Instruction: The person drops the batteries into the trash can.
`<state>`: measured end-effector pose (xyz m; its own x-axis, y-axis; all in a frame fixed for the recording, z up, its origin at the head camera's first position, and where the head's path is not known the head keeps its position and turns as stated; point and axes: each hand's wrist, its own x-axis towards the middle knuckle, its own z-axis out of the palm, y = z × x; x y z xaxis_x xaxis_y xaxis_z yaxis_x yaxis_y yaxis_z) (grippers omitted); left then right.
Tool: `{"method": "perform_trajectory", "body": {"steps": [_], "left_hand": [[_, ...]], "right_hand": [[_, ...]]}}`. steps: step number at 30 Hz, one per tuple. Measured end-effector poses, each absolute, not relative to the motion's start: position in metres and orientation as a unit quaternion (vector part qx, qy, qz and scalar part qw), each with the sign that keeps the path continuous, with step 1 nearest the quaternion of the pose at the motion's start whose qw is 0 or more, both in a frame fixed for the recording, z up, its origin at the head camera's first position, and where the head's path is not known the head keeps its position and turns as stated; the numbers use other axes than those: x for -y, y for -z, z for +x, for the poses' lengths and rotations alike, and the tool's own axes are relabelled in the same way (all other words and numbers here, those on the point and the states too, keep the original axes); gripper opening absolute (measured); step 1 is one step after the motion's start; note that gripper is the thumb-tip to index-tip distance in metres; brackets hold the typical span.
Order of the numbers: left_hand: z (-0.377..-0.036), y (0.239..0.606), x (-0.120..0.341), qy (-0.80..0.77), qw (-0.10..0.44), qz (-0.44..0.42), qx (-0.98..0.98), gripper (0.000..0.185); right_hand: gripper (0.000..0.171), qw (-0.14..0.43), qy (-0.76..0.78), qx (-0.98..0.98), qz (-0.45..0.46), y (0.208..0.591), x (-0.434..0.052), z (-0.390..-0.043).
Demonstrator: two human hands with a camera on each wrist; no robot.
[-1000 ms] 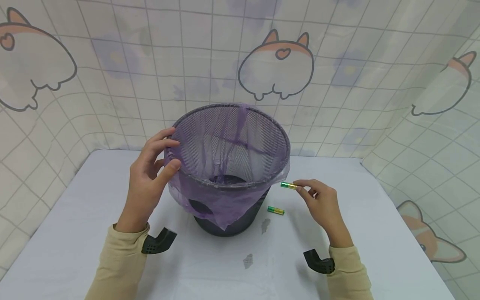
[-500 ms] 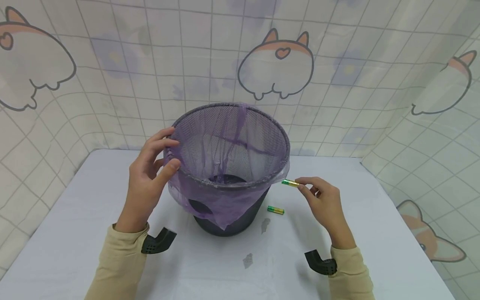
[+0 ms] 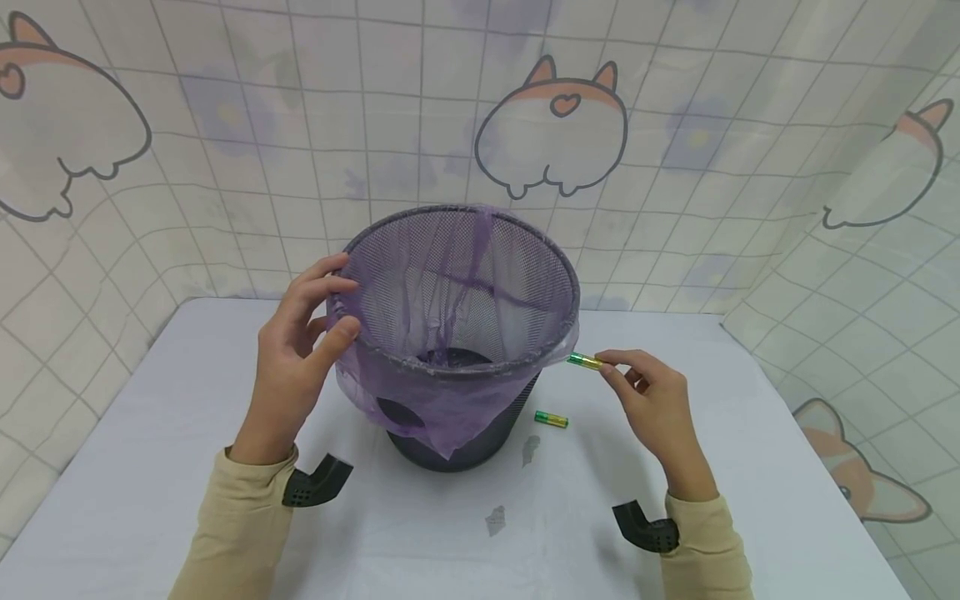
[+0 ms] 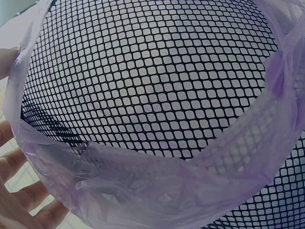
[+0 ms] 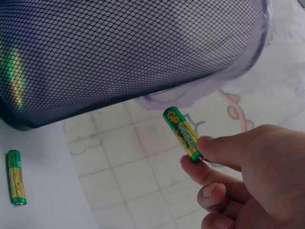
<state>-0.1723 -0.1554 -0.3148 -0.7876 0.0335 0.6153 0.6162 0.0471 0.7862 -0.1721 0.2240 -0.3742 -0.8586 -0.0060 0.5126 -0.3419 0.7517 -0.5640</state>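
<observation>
Your right hand (image 3: 651, 400) has lifted its pinched battery (image 3: 583, 361) toward the bin (image 3: 457, 333) rim at frame centre (left hand (image 3: 300, 350) grips it).

My left hand (image 3: 296, 350) was raised at centre-left of the head view, thumb and fingers curled round a rim. My right hand (image 3: 648, 396) sat lower right, thumb and forefinger pinched, other fingers tucked under.
</observation>
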Motion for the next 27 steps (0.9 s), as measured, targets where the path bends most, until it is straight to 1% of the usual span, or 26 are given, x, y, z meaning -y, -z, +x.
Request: {"method": "perform_trajectory", "body": {"steps": [27], "left_hand": [[-0.172,0.315,0.155,0.662,0.218,-0.236,0.677,0.035]], "right_hand": [[0.018,0.294,-0.361,0.877,0.116,0.357,-0.223,-0.161]]}}
